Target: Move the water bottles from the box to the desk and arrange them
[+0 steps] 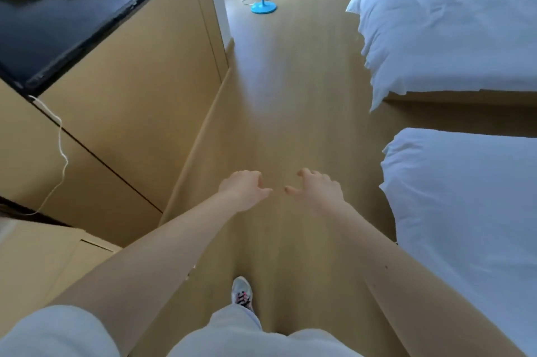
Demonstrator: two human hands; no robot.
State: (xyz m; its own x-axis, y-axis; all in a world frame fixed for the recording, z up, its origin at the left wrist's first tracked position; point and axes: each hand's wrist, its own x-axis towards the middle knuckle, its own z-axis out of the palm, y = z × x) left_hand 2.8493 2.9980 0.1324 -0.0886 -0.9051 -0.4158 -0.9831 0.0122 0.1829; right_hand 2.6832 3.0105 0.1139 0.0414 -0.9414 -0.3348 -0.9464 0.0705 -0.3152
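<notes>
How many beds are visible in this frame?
2. The far bed is at upper right; the near bed is at mid right. Both run off frame, so more may be hidden.

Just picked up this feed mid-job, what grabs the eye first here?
Two bare arms reach forward in the middle, with the left hand and right hand side by side above the wooden floor, both holding nothing. A near bed and a far bed, both white, fill the right side. A dark television sits at upper left and a blue fan stand stands far ahead.
</notes>
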